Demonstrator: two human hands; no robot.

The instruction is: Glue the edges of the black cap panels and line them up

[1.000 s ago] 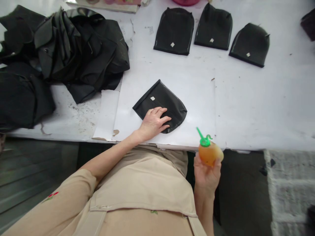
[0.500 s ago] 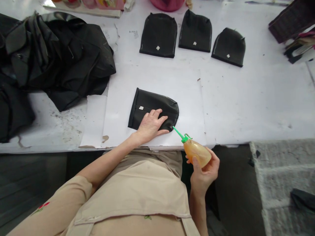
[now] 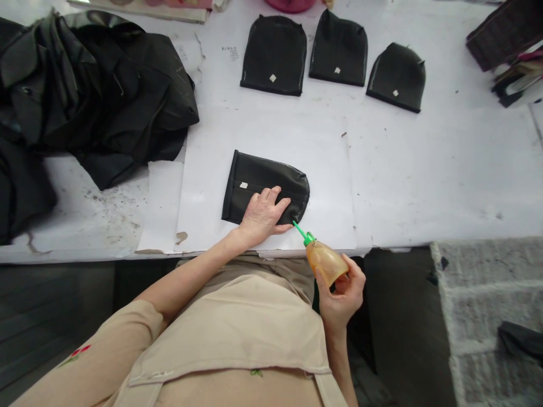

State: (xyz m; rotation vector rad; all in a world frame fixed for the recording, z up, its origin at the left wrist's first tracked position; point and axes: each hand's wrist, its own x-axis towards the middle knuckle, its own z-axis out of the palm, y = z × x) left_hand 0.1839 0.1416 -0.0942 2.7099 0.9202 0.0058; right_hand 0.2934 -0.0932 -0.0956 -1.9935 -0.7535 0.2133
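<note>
A black leather-like pocket piece [image 3: 271, 172] lies flat in front of me, its rounded end to the right and a small pale tag near its straight left edge. My left hand [image 3: 262, 212] rests on it with the fingers spread. In my right hand [image 3: 341, 291] is a squeeze glue bottle [image 3: 326, 261] with amber contents and a green nozzle. The nozzle tip is at the lower corner of the rounded end, close to my left thumb. A thin shiny line runs along that curved edge.
Three similar black pieces [image 3: 274, 53] lie in a row at the back of the white table [image 3: 399, 175]. Crumpled black material [image 3: 123, 96] is heaped at the left. A dark box [image 3: 503, 34] stands at the far right, and grey cloth [image 3: 487, 299] is at the lower right.
My right hand has moved the bottle left and slightly up, its nozzle passing along the lower rounded corner. More of the curved edge now looks shiny. My left hand has barely moved.
</note>
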